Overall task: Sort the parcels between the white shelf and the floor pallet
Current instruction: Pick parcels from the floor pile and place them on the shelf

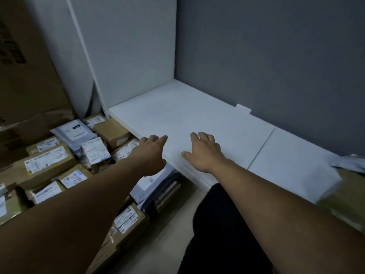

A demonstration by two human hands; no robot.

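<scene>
Nearest, cut off by the lower edge, a dark-clothed leg (227, 234) between two bare forearms; beyond it, a strip of pale floor (173, 214); to the left, spread low beside and partly under the white shelf (197, 115), the parcels (47, 161): brown cardboard boxes with white labels, print too small to read, and a few grey mailer bags (67, 131), packed close together, some masked by the left forearm, whatever bears them hidden beneath; left hand (152, 153) stretched out at the shelf's front edge above those parcels, fingers straight and loose, grasping nothing, contact with the edge not to be told; right hand (203, 153) just beside it over the bare shelf board, fingers spread, released, holding nothing, resting or hovering impossible to say; at the right margin, on the shelf board, a blurred brown parcel (351, 186) with something pale grey on top, cropped by the frame; farther back, a small white tab (244, 108) where board meets grey wall (276, 56); on the far left, a large cardboard carton (25, 76), dim, its dark print unreadable, top and side cut off.
</scene>
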